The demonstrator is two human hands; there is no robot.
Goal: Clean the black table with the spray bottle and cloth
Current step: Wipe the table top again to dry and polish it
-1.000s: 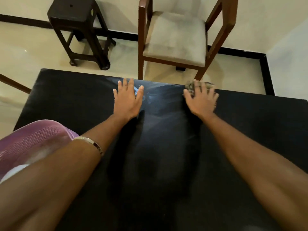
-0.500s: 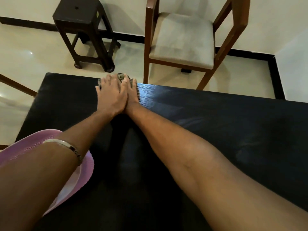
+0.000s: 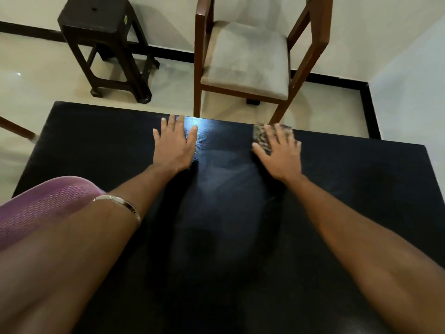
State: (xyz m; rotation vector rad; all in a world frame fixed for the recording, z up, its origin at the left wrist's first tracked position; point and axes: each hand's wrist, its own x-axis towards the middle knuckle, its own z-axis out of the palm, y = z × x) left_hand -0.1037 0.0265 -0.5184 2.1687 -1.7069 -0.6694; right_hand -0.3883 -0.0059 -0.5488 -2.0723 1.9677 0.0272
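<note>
The black table [image 3: 96,141] fills the lower view, with faint wet streaks in its middle. My left hand [image 3: 174,144] lies flat on the tabletop near the far edge, fingers straight. My right hand [image 3: 279,150] presses flat on a patterned grey cloth [image 3: 261,137] at the far edge, to the right of my left hand; most of the cloth is hidden under the palm and fingers. No spray bottle is in view.
A pink mesh-patterned object [image 3: 41,208] sits at the table's left edge beside my left forearm. Beyond the far edge stand a wooden chair [image 3: 245,61] with a grey seat and a dark stool [image 3: 106,44]. A wall closes in on the right.
My right hand has slid the cloth to the right along the far edge, away from my left hand. My left hand stays flat on the tabletop near the far edge.
</note>
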